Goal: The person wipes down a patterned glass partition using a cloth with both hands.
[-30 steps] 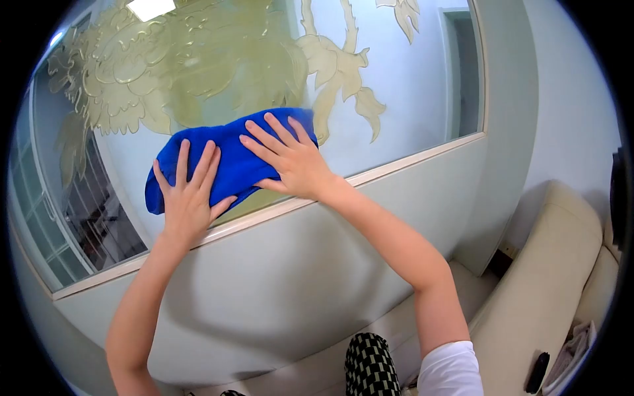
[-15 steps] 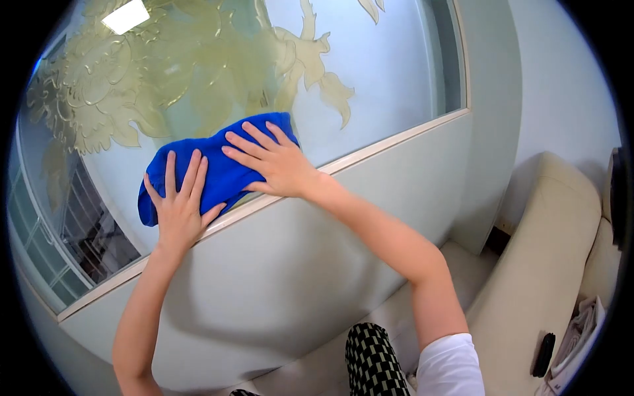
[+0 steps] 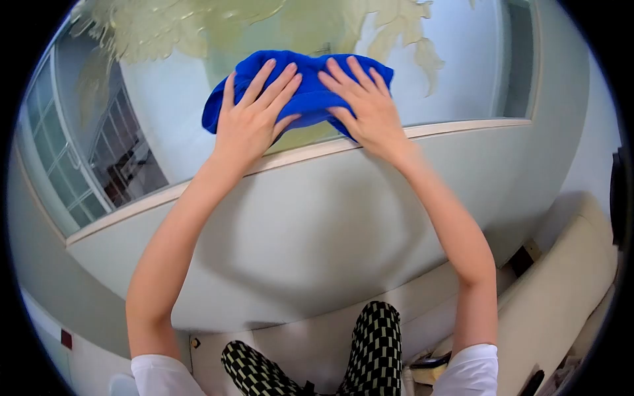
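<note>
A bunched blue cloth (image 3: 307, 86) lies against the lower part of a glass panel (image 3: 456, 59) with a raised yellowish leaf and flower pattern. My left hand (image 3: 249, 122) presses flat on the cloth's left half, fingers spread. On its right half rests my right hand (image 3: 370, 115), also open, with fingers apart and the thumb angled inward. Both palms sit just above the pale frame rail (image 3: 317, 152). Part of the glass is hidden behind the cloth and hands.
Below the rail is a smooth pale panel (image 3: 310, 218). A cream sofa backrest (image 3: 568, 277) stands to the right, with a dark object (image 3: 531, 383) at its lower end. My legs in checked trousers (image 3: 376, 343) are below. Through the left glass a barred window (image 3: 63, 152) shows.
Both hands and the blue cloth have slid rightward along the glass. My head view has also turned and levelled, so the rail tilts less and both of my knees show.
</note>
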{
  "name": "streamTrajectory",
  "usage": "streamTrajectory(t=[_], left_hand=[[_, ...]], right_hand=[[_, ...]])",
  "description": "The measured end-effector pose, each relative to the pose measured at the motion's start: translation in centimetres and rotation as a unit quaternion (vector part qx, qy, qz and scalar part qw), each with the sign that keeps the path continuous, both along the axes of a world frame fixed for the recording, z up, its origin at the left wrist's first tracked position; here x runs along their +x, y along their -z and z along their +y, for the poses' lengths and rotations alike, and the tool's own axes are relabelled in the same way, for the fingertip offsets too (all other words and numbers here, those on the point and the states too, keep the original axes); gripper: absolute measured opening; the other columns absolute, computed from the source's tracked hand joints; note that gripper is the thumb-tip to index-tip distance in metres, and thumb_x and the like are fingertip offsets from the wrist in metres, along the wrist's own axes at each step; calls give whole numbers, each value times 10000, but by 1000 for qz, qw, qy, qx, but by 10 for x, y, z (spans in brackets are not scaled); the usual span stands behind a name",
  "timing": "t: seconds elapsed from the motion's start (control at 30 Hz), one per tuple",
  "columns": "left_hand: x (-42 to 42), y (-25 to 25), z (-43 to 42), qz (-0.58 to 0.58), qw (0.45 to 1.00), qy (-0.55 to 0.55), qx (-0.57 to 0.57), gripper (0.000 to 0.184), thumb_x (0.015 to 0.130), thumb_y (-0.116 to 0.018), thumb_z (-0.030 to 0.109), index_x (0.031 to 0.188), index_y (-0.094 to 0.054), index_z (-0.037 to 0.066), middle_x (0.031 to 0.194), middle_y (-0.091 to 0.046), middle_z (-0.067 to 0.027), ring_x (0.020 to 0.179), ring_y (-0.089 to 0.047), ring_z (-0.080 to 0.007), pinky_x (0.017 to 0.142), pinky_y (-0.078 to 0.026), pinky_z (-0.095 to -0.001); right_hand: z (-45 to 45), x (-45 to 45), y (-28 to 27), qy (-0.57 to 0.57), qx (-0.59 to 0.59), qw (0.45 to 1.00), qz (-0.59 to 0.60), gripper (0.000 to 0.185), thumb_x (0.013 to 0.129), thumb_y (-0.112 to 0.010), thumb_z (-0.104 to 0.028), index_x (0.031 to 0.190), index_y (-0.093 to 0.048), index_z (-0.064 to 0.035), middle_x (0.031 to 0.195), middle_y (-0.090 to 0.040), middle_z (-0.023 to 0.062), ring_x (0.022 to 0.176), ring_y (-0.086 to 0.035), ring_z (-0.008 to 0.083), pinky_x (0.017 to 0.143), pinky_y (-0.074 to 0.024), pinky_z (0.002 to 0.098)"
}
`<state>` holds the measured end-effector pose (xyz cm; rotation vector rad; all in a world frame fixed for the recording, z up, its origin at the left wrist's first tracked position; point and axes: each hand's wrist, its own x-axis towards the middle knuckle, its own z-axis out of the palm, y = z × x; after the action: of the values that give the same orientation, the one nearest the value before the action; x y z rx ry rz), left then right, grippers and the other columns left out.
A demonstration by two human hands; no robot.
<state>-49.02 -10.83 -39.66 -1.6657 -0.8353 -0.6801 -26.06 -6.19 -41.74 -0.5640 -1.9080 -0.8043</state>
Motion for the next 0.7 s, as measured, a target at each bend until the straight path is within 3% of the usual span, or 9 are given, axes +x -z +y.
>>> streamTrajectory(t=[0.2,0.3,0.57,0.7], left_hand=[[-41,30,-8,-11,998,-35,-55,693,812,-662,387,1439,-422,215,1515,-368,38,1417,-296,-214,1103,-229,-571],[-57,55,-13,-22,995,-56,-76,713,804,-658,397,1449,-410,223,1524,-350,39,1421,-287,-217,1114,-203,-576],[-66,89,-35,-37,988,-80,-131,705,799,-659,412,1438,-428,222,1515,-367,20,1418,-292,-232,1111,-201,-592],[-64,109,-39,-39,984,-86,-153,774,748,-705,410,1443,-416,231,1516,-363,10,1409,-303,-264,1088,-203,-633]], right_hand=[[5,-37,32,6,-8,1000,-12,508,904,-589,-381,1380,-500,-228,1496,-398,33,1390,-299,362,1100,-192,598],[4,-56,58,0,-4,1000,-15,516,890,-603,-374,1376,-507,-231,1492,-404,35,1385,-305,372,1094,-199,597],[-3,-67,85,3,-6,999,-51,634,770,-718,-351,1365,-522,-250,1468,-436,36,1359,-359,353,1072,-248,590],[-4,-66,95,16,9,998,-60,736,698,-770,-321,1381,-498,-293,1480,-420,16,1361,-368,295,1057,-266,586]])
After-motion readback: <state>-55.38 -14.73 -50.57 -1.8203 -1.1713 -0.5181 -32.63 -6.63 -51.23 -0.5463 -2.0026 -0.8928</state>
